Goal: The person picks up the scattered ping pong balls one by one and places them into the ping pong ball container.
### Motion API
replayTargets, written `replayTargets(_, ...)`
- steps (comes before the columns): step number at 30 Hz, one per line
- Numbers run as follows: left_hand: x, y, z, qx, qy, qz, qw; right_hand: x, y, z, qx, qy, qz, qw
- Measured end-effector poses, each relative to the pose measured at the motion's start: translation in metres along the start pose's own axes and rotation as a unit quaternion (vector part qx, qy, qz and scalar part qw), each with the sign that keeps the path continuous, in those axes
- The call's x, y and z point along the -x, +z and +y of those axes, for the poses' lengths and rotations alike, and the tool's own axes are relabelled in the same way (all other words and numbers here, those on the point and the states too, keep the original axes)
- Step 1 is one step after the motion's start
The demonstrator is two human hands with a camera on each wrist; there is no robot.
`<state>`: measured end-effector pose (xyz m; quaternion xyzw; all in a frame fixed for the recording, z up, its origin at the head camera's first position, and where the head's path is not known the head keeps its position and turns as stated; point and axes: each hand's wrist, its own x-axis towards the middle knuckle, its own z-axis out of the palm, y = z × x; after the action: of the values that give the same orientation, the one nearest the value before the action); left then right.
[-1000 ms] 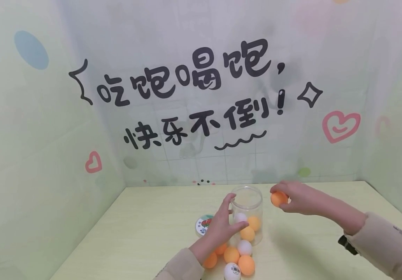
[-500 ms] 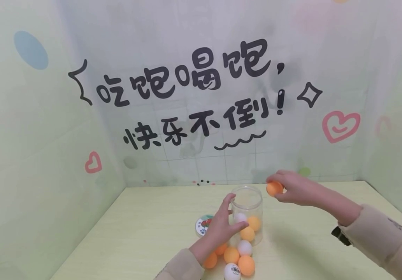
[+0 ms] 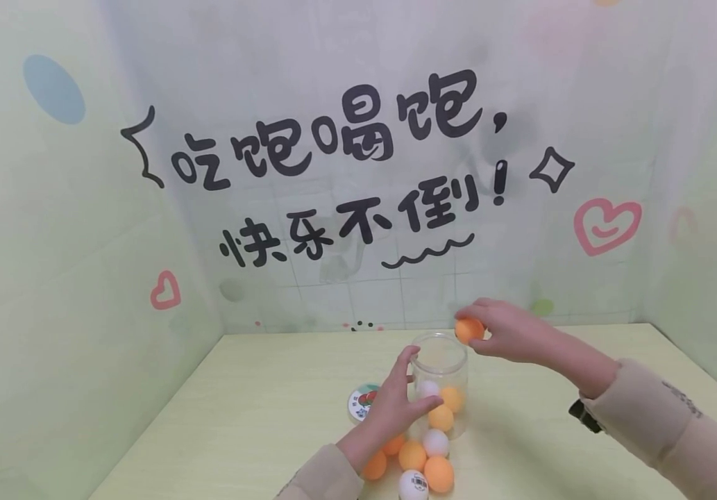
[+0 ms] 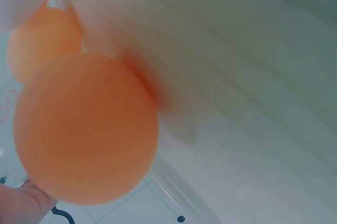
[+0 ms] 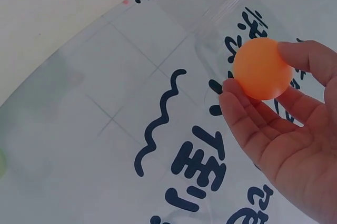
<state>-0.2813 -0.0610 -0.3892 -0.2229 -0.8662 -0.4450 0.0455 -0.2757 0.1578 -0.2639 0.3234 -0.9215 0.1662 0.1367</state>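
Note:
My left hand holds a clear plastic jar from its left side, fingers and thumb spread round the wall. The jar stands upright without a lid, with white and orange ping-pong balls in its lower part. My right hand pinches an orange ping-pong ball between thumb and fingers, just above the right side of the jar's rim. In the right wrist view this ball sits at the fingertips, close to the jar's edge.
Several loose orange and white balls lie on the pale table in front of the jar. A round printed lid lies left of it, partly behind my left hand. One orange ball looms large in the left wrist view.
My right hand has risen and moved left with the orange ping-pong ball, from beside the jar to its rim. The left hand and jar have stayed in place.

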Motion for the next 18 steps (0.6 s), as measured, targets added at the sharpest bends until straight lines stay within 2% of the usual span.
replayTargets(18,-0.001,0.0,0.003,-0.007,0.0,-0.002,1.0,-0.016,0.022,-0.009,-0.004,-0.025,-0.009,1.0)
